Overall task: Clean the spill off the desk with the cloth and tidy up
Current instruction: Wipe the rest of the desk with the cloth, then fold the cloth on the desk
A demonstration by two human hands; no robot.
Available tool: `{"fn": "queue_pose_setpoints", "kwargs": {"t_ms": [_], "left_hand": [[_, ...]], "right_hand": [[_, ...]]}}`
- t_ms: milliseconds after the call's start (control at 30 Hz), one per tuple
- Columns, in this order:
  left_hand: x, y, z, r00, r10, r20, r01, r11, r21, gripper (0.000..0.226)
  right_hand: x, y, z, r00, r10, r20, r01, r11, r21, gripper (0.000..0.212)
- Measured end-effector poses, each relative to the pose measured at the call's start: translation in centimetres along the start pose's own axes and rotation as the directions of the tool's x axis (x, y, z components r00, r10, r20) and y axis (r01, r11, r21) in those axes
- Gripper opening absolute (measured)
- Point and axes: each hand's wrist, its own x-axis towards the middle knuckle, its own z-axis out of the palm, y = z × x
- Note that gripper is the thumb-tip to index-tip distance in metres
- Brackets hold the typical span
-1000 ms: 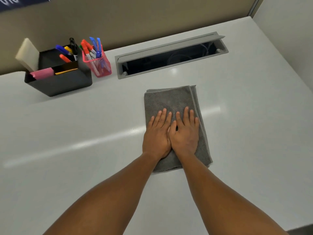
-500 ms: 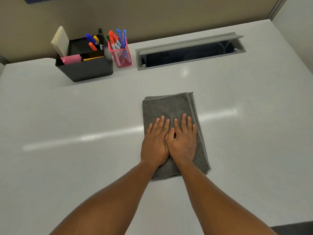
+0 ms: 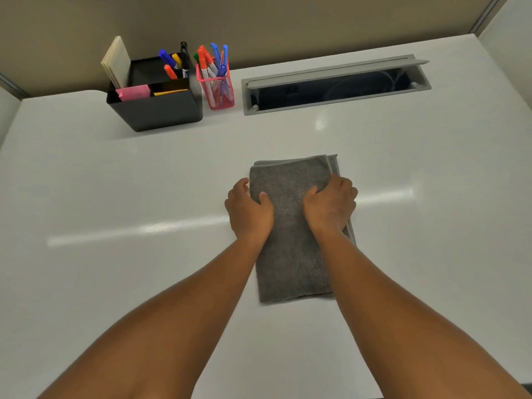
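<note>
A folded grey cloth [image 3: 290, 226] lies flat in the middle of the white desk [image 3: 115, 197]. My left hand [image 3: 249, 210] grips the cloth's left edge, thumb on top and fingers curled under the side. On the opposite edge, my right hand [image 3: 331, 207] holds the cloth the same way. Both forearms reach in from the bottom of the view. I see no spill on the desk surface.
At the back left stands a black organiser [image 3: 157, 108] with sticky notes and pens. A pink mesh cup [image 3: 218, 89] of markers sits beside it. A grey cable hatch [image 3: 334, 84] lies open along the back edge. Partition walls rise behind and at the right.
Both hands were pressed flat, side by side, on top of the cloth. They have spread apart and now clasp its left and right edges. The camera view shifted slightly.
</note>
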Motion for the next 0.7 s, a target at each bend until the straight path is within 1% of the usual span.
{"fn": "queue_pose_setpoints", "kwargs": {"t_ms": [67, 167, 233, 333, 400, 533, 600, 700], "left_hand": [[0.8, 0.5, -0.1, 0.996, -0.088, 0.025, 0.089, 0.995, -0.042, 0.053], [1.7, 1.1, 0.0, 0.984, -0.156, 0.086, 0.164, 0.981, -0.102, 0.056], [2.2, 1.4, -0.1, 0.975, -0.198, 0.104, 0.207, 0.974, -0.093, 0.053], [2.7, 1.5, 0.0, 0.965, -0.204, 0.166, 0.221, 0.971, -0.092, 0.036], [2.7, 1.6, 0.0, 0.960, -0.208, 0.189, 0.233, 0.965, -0.120, 0.036], [2.8, 1.7, -0.2, 0.963, -0.209, 0.168, 0.227, 0.969, -0.093, 0.036], [2.7, 1.6, -0.3, 0.966, -0.201, 0.161, 0.215, 0.973, -0.078, 0.035], [2.6, 1.3, -0.5, 0.968, -0.190, 0.161, 0.206, 0.975, -0.088, 0.037]], "right_hand": [[0.7, -0.2, -0.1, 0.998, 0.051, 0.026, -0.050, 0.998, -0.042, 0.046], [1.4, -0.4, -0.4, 0.988, 0.140, 0.061, -0.135, 0.988, -0.073, 0.047], [1.8, -0.4, -0.4, 0.984, 0.161, 0.076, -0.156, 0.985, -0.067, 0.048], [2.4, -0.3, -0.4, 0.974, 0.202, 0.100, -0.201, 0.979, -0.018, 0.051], [2.8, -0.3, -0.4, 0.967, 0.227, 0.115, -0.230, 0.973, 0.014, 0.049], [3.3, -0.2, -0.4, 0.952, 0.263, 0.158, -0.268, 0.963, 0.008, 0.042], [3.3, 0.0, -0.4, 0.947, 0.259, 0.193, -0.262, 0.965, -0.009, 0.039], [3.3, 0.3, -0.6, 0.949, 0.230, 0.215, -0.238, 0.971, 0.014, 0.039]]}}
